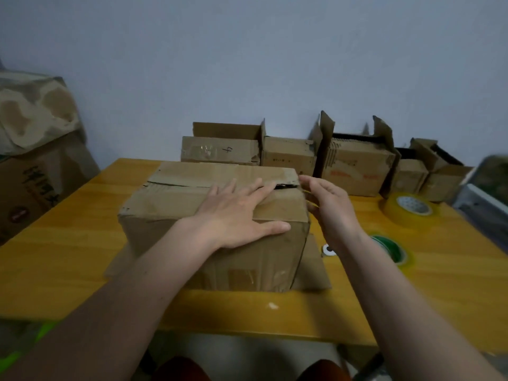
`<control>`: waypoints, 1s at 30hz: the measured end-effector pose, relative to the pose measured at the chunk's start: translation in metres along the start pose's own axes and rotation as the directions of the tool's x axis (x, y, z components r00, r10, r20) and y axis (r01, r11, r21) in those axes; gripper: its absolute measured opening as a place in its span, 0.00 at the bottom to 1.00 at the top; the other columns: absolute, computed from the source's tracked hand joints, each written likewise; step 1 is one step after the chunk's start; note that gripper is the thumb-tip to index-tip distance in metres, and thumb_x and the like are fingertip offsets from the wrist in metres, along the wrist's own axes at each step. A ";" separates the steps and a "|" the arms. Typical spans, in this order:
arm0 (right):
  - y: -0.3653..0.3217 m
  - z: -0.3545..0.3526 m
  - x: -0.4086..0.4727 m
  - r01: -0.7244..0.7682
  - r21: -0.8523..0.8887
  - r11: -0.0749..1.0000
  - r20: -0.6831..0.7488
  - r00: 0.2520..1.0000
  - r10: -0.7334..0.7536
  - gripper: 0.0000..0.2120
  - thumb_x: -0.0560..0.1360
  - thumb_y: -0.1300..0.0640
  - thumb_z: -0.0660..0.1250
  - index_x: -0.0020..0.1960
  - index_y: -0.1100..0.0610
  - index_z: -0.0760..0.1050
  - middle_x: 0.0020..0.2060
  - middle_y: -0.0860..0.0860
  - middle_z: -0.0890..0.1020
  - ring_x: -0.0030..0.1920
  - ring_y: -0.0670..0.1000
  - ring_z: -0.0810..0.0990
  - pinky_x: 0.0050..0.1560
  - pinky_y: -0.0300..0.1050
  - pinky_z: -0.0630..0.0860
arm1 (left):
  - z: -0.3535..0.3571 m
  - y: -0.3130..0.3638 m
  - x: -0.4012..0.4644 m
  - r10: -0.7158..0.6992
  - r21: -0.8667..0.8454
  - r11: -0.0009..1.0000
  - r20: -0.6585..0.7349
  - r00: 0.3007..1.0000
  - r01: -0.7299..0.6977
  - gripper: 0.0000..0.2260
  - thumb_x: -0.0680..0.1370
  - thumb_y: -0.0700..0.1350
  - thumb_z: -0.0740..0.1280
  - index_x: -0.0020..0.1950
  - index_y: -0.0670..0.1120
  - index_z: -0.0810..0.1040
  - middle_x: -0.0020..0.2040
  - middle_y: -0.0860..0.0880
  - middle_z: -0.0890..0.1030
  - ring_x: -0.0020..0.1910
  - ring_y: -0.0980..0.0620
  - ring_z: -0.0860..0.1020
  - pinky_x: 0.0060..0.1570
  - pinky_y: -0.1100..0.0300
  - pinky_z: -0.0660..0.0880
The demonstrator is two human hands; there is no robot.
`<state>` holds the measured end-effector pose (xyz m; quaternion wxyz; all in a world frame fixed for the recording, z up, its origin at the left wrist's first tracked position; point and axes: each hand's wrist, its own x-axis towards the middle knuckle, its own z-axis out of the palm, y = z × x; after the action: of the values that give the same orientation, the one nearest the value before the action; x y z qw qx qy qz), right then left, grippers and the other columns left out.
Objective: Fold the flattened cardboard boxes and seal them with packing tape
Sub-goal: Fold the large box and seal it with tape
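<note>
Glossy yellow table (68, 259): left hand (233, 213) flat on creased box (170, 204), right hand (327, 204) loose.

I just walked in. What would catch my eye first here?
Most striking is the cardboard box in the middle of the yellow table, with the left hand pressed flat on its top flaps and the right hand at its right edge. Two tape rolls lie at the right.
</note>
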<state>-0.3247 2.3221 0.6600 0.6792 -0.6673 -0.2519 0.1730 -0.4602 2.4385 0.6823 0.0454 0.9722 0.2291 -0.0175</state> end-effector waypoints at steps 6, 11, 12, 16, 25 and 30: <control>0.039 -0.061 0.012 -0.074 -0.489 0.869 -0.223 0.974 -0.043 0.16 0.79 0.63 0.60 0.65 0.59 0.74 0.63 0.54 0.77 0.64 0.52 0.74 0.62 0.45 0.71 | -0.001 0.017 0.012 0.072 -0.048 0.996 0.023 0.997 -0.071 0.37 0.74 0.73 0.51 0.78 0.59 0.46 0.80 0.55 0.49 0.78 0.50 0.49 0.75 0.47 0.46; 0.089 -0.114 0.006 -0.255 -0.919 0.300 -0.231 0.966 0.114 0.24 0.77 0.46 0.65 0.69 0.55 0.69 0.70 0.56 0.70 0.71 0.59 0.64 0.70 0.55 0.59 | -0.001 0.027 0.019 0.067 -0.035 0.997 0.036 0.997 -0.066 0.36 0.74 0.73 0.48 0.78 0.60 0.46 0.79 0.55 0.52 0.78 0.51 0.52 0.75 0.46 0.51; 0.095 -0.120 0.003 -0.262 -0.940 0.219 -0.229 0.960 0.163 0.25 0.76 0.46 0.65 0.69 0.55 0.68 0.72 0.55 0.66 0.74 0.59 0.58 0.72 0.58 0.53 | -0.001 0.028 0.020 0.081 -0.021 0.997 0.022 0.996 -0.081 0.36 0.73 0.73 0.47 0.78 0.59 0.48 0.79 0.56 0.54 0.77 0.51 0.54 0.74 0.46 0.53; 0.114 -0.138 -0.003 -0.298 -0.935 0.194 -0.252 0.940 0.230 0.20 0.77 0.58 0.63 0.68 0.54 0.68 0.73 0.55 0.64 0.76 0.57 0.53 0.71 0.65 0.53 | 0.003 0.028 0.021 0.093 -0.029 0.995 -0.013 0.996 -0.094 0.39 0.69 0.75 0.41 0.78 0.60 0.50 0.78 0.57 0.55 0.77 0.50 0.56 0.73 0.44 0.57; 0.047 -0.117 -0.014 0.131 -0.423 0.896 -0.069 0.982 -0.177 0.14 0.74 0.59 0.71 0.59 0.58 0.77 0.50 0.51 0.81 0.50 0.48 0.79 0.45 0.34 0.74 | -0.001 0.027 0.028 0.114 -0.160 0.981 0.003 0.994 -0.112 0.34 0.74 0.70 0.46 0.76 0.55 0.60 0.76 0.54 0.63 0.73 0.51 0.63 0.70 0.46 0.64; -0.031 -0.070 -0.017 0.500 -0.227 0.836 0.076 0.865 -0.496 0.12 0.74 0.59 0.69 0.58 0.54 0.76 0.49 0.49 0.82 0.49 0.44 0.81 0.49 0.36 0.77 | -0.001 0.021 0.036 0.089 -0.476 0.872 -0.066 0.994 -0.109 0.45 0.67 0.77 0.51 0.78 0.59 0.43 0.75 0.54 0.65 0.74 0.50 0.64 0.71 0.45 0.63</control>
<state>-0.3011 2.2536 0.6901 0.6136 -0.6543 -0.4405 -0.0363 -0.4188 2.4361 0.6834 0.2806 0.9413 0.1772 0.0624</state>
